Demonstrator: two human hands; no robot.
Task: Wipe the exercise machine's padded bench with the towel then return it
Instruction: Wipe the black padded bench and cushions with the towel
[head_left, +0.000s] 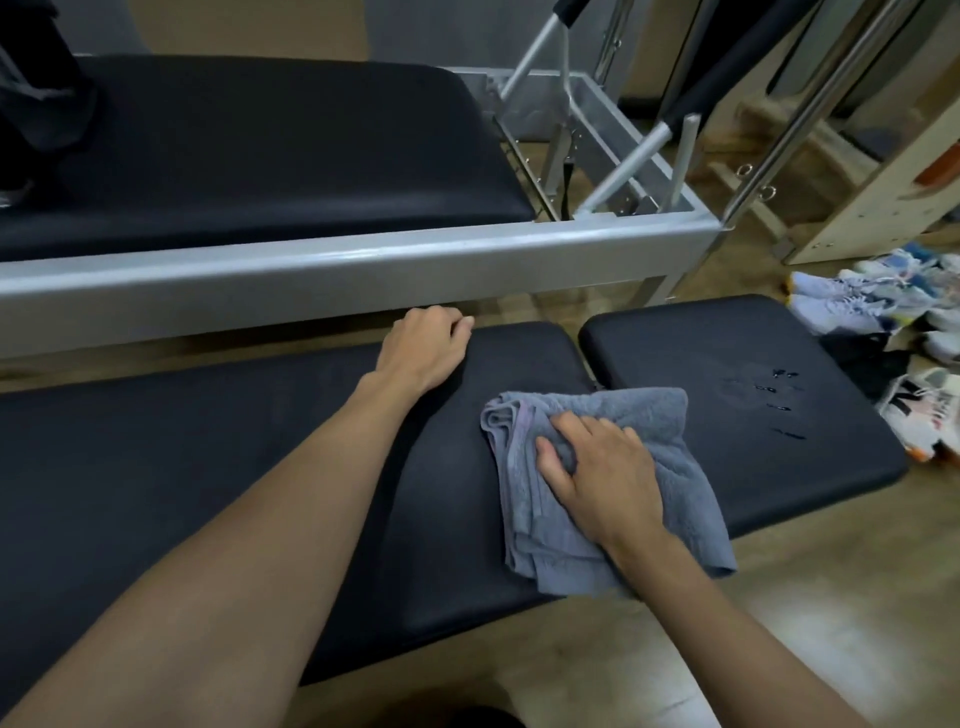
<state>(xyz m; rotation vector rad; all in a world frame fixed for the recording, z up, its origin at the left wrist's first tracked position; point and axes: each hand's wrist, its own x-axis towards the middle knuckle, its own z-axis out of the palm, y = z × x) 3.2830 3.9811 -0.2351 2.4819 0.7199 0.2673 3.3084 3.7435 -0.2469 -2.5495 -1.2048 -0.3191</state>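
Fingers (558, 457) of the right hand (602, 470) spread flat, pressing the towel (670, 415) onto the worktop (208, 467); left hand (423, 348) curls, empty, over its far edge, fingertips hidden.

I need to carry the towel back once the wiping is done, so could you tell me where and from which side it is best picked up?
Probably the bunched folds at the towel's left edge, pinched from above. The layers stack thickest there, so one grip gathers them all. The right hand already presses flat on its middle; the thin right side hangs over the bench edge.
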